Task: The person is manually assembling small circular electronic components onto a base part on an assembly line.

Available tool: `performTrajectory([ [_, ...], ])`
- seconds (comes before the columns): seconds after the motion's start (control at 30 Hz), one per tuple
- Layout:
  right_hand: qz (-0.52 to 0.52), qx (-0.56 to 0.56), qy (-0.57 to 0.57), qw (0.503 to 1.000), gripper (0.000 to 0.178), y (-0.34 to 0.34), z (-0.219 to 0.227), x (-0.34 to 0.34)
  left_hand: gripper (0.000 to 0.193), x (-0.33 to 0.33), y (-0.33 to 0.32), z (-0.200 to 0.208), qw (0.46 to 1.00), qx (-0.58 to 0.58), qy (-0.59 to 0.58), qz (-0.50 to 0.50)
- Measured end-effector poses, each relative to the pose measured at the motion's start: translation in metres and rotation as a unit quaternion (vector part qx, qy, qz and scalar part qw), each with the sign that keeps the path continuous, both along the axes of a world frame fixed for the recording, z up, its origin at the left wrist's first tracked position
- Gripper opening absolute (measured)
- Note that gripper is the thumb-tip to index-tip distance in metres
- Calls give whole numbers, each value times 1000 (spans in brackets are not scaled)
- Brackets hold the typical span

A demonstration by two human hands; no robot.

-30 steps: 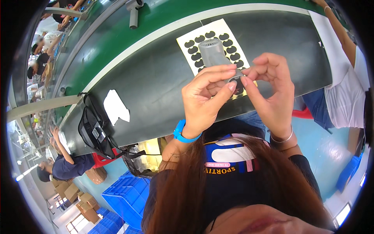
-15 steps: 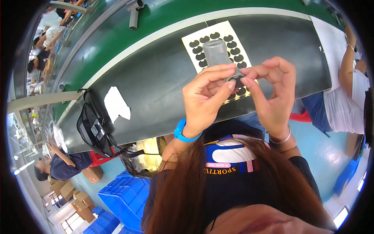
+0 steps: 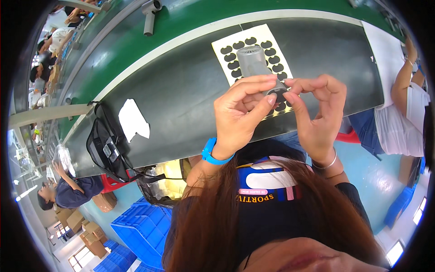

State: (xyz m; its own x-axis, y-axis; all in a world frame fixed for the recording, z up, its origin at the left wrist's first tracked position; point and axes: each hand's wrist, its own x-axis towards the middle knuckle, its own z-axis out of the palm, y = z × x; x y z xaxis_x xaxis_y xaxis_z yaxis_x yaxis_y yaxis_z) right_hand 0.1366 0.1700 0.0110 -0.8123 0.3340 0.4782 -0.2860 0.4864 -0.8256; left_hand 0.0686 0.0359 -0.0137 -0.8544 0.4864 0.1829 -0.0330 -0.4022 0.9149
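Observation:
My left hand (image 3: 242, 106) is closed around the handle end of a grey hair dryer (image 3: 252, 61), its thumb on the end face. The dryer's round, slotted vent points away from me. A black sticker (image 3: 277, 94) covers the handle's end. At that end's right edge, the thumb and forefinger of my right hand (image 3: 319, 109) pinch together; whether they grip the sticker or only the rim cannot be made out. Beneath the dryer lies a pale sheet (image 3: 221, 44) with rows of black notched stickers (image 3: 266, 44), partly hidden by dryer and hands.
A second grey hair dryer (image 3: 150, 20) lies on the green conveyor (image 3: 195, 22) beyond the dark worktop (image 3: 181, 99). To the left are a white paper piece (image 3: 134, 121) and a black bag (image 3: 106, 149). Blue crates (image 3: 140, 226) stand below left. Co-workers sit at both sides.
My right hand has shifted slightly right and down, still at the handle's end. The left hand keeps its hold. On the conveyor, the second dryer has moved a little left.

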Motion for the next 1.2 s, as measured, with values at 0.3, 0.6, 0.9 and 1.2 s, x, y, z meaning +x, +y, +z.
performTrajectory([
  [0.3,-16,40,-33,999,40,2,-1,0,25,-1,0,-3,1000,1,-3,-4],
  [0.6,68,127,-46,988,37,14,-20,-41,30,-22,-13,4,1000,3,-5,-16],
  [0.9,32,102,-49,993,41,10,-27,-64,18,-68,-17,25,982,-104,38,-151],
  [1.2,-10,84,-95,992,30,39,-70,-73,21,-223,98,-1,756,-352,548,-64],
])
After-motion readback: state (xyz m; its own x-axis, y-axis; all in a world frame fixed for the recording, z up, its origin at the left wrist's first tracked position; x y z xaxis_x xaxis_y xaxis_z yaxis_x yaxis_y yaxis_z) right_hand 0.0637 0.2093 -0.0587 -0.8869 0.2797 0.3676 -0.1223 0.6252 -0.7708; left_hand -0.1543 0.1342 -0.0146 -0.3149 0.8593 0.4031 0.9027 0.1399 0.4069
